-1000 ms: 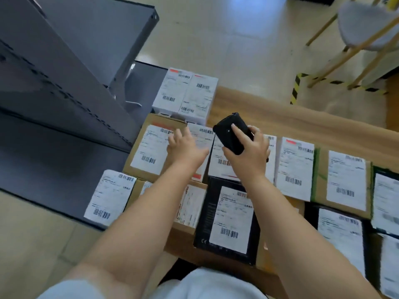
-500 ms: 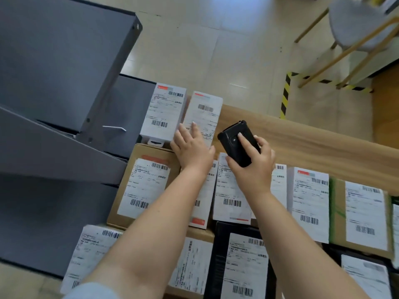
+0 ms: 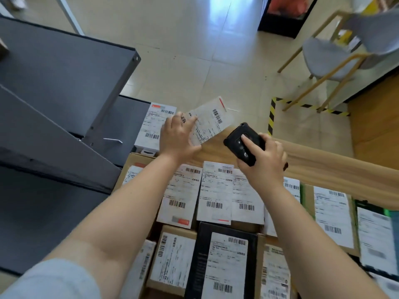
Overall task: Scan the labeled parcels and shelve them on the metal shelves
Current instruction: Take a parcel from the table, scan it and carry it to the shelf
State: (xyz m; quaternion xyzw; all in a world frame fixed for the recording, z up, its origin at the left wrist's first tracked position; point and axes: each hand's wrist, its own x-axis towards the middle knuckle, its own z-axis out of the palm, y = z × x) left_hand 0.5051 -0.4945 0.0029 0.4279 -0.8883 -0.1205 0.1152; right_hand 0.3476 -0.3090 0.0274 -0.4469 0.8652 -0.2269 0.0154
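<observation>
Labeled parcels [image 3: 218,195] cover the wooden table [image 3: 323,169]. R hand [image 3: 262,160] curls round a black handheld scanner [image 3: 244,143], index finger [image 3: 251,144] on top. L hand [image 3: 178,134] pinches a tilted white parcel [image 3: 210,120], lifted at the table's far edge, w/ grey metal shelves [image 3: 64,87] to the left.

Labelled parcels [image 3: 216,190] lie side by side in rows on the wooden table [image 3: 323,167] — the metal shelves [image 3: 56,87] stand to their left. At the far left corner one parcel [image 3: 151,128] sits beside a tilted parcel [image 3: 210,120]. Right of that — the scanner [image 3: 244,143].
</observation>
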